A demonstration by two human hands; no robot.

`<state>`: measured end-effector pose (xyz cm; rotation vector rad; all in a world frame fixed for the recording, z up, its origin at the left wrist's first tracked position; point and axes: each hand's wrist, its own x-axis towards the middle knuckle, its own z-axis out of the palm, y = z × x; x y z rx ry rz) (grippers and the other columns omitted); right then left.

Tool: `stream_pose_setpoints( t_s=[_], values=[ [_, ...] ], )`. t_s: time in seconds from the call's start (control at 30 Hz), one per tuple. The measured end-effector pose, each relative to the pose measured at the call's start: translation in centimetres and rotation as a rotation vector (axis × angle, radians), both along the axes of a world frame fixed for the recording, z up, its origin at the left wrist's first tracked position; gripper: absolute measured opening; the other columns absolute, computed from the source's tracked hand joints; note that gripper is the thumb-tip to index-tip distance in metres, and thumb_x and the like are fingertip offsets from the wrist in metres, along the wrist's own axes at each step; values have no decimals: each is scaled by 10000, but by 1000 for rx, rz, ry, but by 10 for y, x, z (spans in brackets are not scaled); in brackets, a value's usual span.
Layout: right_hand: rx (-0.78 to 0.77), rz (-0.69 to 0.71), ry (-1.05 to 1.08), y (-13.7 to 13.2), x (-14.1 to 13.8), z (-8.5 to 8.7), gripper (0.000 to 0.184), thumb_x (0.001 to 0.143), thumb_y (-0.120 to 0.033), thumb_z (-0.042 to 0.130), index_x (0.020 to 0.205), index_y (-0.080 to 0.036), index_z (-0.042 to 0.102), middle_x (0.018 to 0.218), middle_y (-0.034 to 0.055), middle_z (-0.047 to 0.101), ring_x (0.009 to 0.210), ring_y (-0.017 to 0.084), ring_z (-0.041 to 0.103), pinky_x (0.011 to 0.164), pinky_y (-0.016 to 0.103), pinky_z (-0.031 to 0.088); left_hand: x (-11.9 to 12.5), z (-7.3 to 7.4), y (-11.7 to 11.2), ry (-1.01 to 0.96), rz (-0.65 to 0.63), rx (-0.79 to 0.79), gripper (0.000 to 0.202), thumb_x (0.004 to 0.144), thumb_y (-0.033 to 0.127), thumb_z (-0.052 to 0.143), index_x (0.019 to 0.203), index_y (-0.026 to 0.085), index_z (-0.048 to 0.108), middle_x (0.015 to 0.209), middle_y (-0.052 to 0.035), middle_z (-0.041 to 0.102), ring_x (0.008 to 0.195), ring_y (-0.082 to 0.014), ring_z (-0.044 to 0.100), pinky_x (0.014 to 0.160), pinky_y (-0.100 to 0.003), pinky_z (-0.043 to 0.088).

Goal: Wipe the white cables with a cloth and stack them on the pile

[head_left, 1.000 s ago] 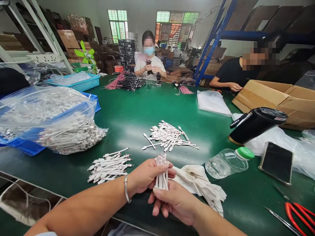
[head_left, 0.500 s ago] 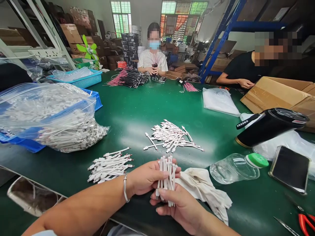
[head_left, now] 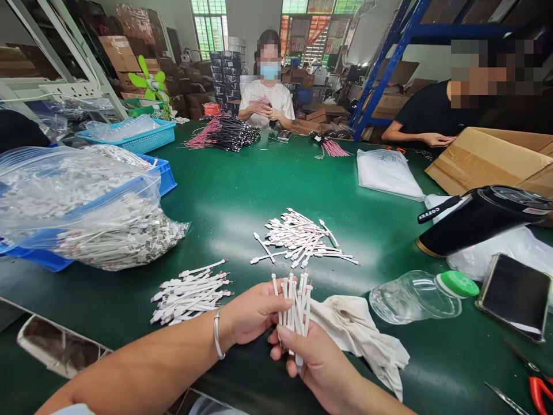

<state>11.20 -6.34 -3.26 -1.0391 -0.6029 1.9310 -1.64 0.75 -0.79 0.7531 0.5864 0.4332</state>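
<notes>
My left hand [head_left: 253,314] and my right hand [head_left: 317,360] are both closed around one upright bundle of short white cables [head_left: 294,302] just above the near edge of the green table [head_left: 224,196]. A silver bracelet sits on my left wrist. A neat pile of the same white cables [head_left: 190,291] lies to the left of my hands. A looser pile of white cables [head_left: 302,239] lies a little farther out. A crumpled white cloth [head_left: 358,331] rests right beside my right hand.
A clear bag full of cables [head_left: 82,210] sits in a blue tray at left. On the right lie a plastic jar with green lid [head_left: 419,297], a black tumbler [head_left: 479,219], a phone [head_left: 516,297], red scissors [head_left: 538,389] and a cardboard box [head_left: 488,158]. Two people work across the table.
The bundle has fanned out and its ends stand unevenly higher above my fingers. My right hand has slid lower along the cables. The view has shifted slightly left.
</notes>
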Motion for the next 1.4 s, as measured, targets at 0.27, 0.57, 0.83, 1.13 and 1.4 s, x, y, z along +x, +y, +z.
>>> stream_pose_setpoints(
  t_s=[0.27, 0.57, 0.83, 1.13, 1.4],
  values=[
    [0, 10, -5, 2, 3, 0, 280, 675, -274, 753, 861, -135, 596, 784, 34, 631, 623, 78, 556, 404, 135, 251, 1, -6, 0, 74, 57, 12, 380, 768, 441, 617, 941, 103, 601, 651, -31, 587, 427, -75, 486, 322, -151, 311],
    [-20, -67, 12, 1, 3, 3, 265, 791, -311, 639, 979, -140, 565, 822, 79, 645, 625, 91, 562, 424, 148, 249, 0, -2, 1, 87, 126, 13, 302, 780, 389, 603, 849, 96, 622, 650, -40, 604, 399, -52, 425, 398, -190, 301],
    [10, -85, -8, 2, 4, 3, 310, 735, -314, 706, 971, -171, 565, 826, 21, 576, 617, 67, 529, 418, 138, 220, 0, -3, 0, 35, 73, 43, 334, 713, 391, 685, 861, 103, 601, 665, -19, 569, 471, -55, 452, 415, -169, 299],
    [-27, -209, -16, 3, 0, 5, 341, 750, -404, 676, 1032, -234, 587, 906, 14, 567, 637, 82, 546, 440, 166, 303, 3, -3, -3, 68, 243, -52, 353, 642, 286, 764, 914, 111, 623, 783, -64, 649, 697, -144, 599, 626, -236, 460],
    [9, -228, -48, 2, -1, 6, 358, 768, -417, 658, 1060, -223, 584, 879, 10, 545, 622, 62, 521, 424, 147, 292, 3, -2, -1, 59, 198, -69, 366, 661, 280, 760, 950, 102, 623, 855, -110, 677, 746, -161, 622, 660, -244, 457]
  ],
)
